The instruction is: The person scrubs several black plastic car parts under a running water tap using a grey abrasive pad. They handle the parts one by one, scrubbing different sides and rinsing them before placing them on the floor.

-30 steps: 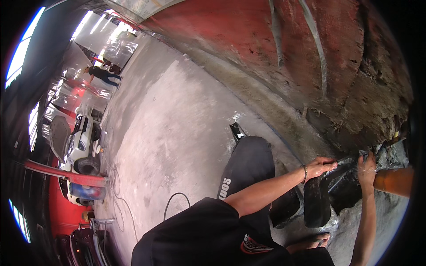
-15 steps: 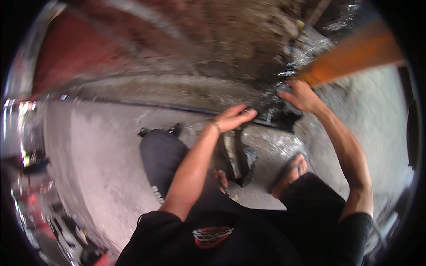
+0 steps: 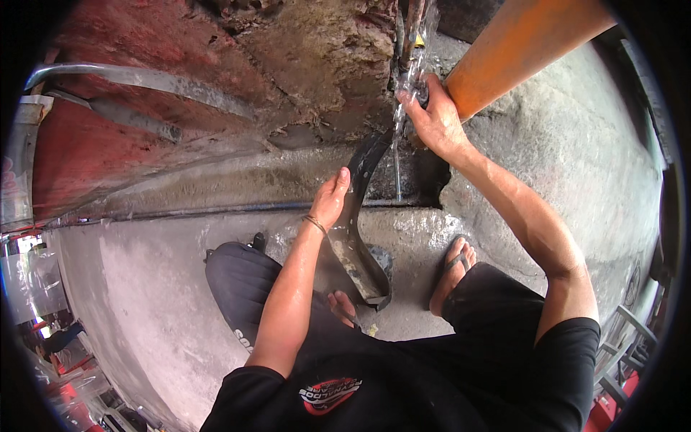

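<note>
L hand [image 3: 332, 201] holds blk part [image 3: 350, 245] | R hand [image 3: 437, 121] nr orng pipe [image 3: 529, 50]

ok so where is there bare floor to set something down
Widest: the concrete floor left of the bent left knee. A smaller patch lies between the black curved part and the right foot. It is crowded around the falling water, by the right hand and orange pipe.

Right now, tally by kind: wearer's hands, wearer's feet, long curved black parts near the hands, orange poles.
Hands: 2 (left hand, right hand)
Feet: 2 (left foot, right foot)
Curved black part: 1
Orange pole: 1
Total: 6
</note>
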A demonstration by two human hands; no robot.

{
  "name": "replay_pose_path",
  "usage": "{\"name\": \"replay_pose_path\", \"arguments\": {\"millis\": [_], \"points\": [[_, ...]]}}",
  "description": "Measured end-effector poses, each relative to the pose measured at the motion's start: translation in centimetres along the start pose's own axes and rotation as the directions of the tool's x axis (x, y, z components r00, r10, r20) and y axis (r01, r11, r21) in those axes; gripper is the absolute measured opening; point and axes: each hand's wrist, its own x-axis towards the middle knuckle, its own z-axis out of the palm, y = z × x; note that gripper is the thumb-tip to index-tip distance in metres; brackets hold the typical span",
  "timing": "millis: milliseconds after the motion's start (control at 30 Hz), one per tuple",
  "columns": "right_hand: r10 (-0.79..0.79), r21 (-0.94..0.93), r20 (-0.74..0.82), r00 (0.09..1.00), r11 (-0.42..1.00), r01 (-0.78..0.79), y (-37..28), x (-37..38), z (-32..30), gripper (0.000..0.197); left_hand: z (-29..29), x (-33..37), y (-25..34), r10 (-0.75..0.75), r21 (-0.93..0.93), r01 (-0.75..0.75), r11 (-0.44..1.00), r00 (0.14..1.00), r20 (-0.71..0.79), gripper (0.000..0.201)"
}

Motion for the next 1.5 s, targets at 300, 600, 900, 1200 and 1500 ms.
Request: {"name": "replay_pose_path", "arguments": {"millis": [300,600,900,1200,1500], "points": [[-0.658,-0.115,0.493,0.569,0.599,0.793,0.8,-6.4,4.2,0.031,0.4,0.3,0.9,0.021,-0.095,-0.016,0.995,0.999,0.05,0.068],[-0.453,-0.45,0.441,0.775,0.636,0.627,5.1,-1.4,3.5,0.025,1.5,-0.9,3.0,0.207,0.097,-0.203,0.974,0.978,-0.023,0.061],[-0.214,-0.305,0.352,0.911,0.894,0.328,9.6,0.4,4.0,0.021,1.7,-1.5,2.3,0.227,0.146,-0.224,0.964,0.974,-0.002,0.057],[0.097,0.146,0.095,0.991,0.983,-0.111,8.8,-1.2,6.3,0.03,1.7,-1.0,2.9,0.149,0.149,-0.137,0.979,0.986,-0.073,0.06],[0.168,-0.012,0.458,0.873,0.983,-0.183,6.1,-2.3,6.8,0.076,3.0,-2.3,2.8,0.236,0.051,-0.231,0.972,0.961,-0.144,0.057]]}}
